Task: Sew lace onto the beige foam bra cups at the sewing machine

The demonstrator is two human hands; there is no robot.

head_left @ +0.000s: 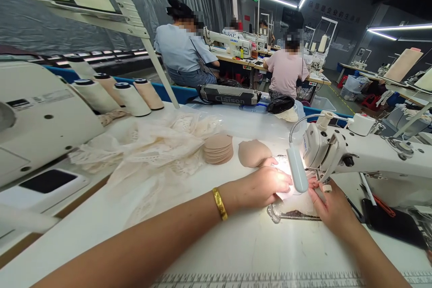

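My left hand [270,183] pinches a small piece of thin pale fabric [285,194] at the left of the sewing machine's needle area. My right hand [329,204] rests low on the right side of that work, thumb apart from the fingers; its fingertips are partly hidden beside the presser foot. A grey lamp [297,168] on a bent neck lights the spot and covers part of the cloth. Just behind my left hand lies a beige moulded cup [253,152]. A stack of several beige cups [218,149] stands to its left.
Cream lace fabric [158,141] spreads over the left of the table. Several thread cones [133,99] stand behind it. The sewing machine's arm [378,148] reaches in from the right, above a black tray [393,222]. A ruler strip [256,280] runs along the front edge. Other people sit at machines beyond.
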